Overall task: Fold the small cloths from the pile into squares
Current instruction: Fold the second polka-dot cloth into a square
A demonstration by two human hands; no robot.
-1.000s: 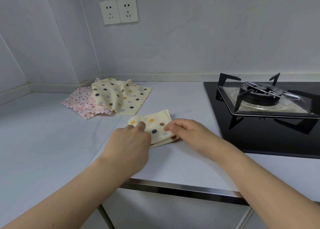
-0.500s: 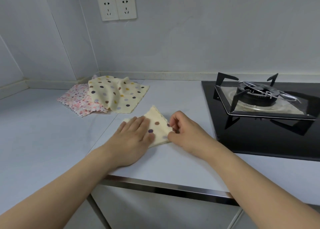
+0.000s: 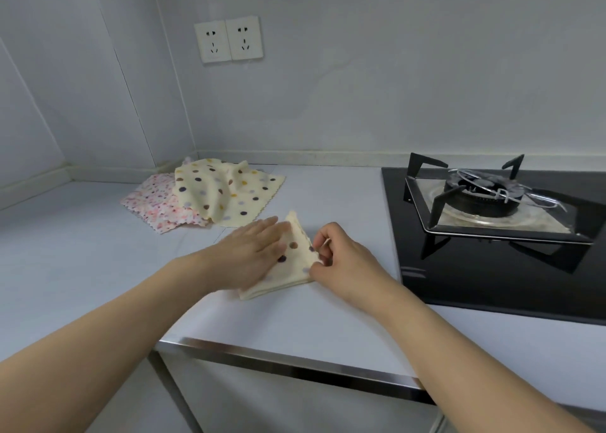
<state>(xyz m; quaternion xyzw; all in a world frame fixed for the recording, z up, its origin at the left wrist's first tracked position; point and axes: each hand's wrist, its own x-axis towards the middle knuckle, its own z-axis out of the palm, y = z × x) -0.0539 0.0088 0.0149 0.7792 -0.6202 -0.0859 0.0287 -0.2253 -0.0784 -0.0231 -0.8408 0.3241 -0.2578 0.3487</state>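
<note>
The left hand [image 3: 254, 252] lies flat, fingers straight and together, pressing the left half of a small folded cream cloth with coloured dots [image 3: 288, 263] on the pale grey countertop [image 3: 311, 314]. The right hand [image 3: 341, 255] has curled fingers and pinches the cloth's right corner. Behind, well apart, sits the pile: a rumpled cream dotted cloth [image 3: 226, 191] over a pink floral cloth [image 3: 157, 204].

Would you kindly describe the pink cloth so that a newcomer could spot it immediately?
Start at the twin wall sockets and drop to the counter's back corner, where the cloth pile lies. The pink floral cloth is at the bottom, showing on the pile's left; the cream dotted cloth over it has large coloured spots instead.
</note>
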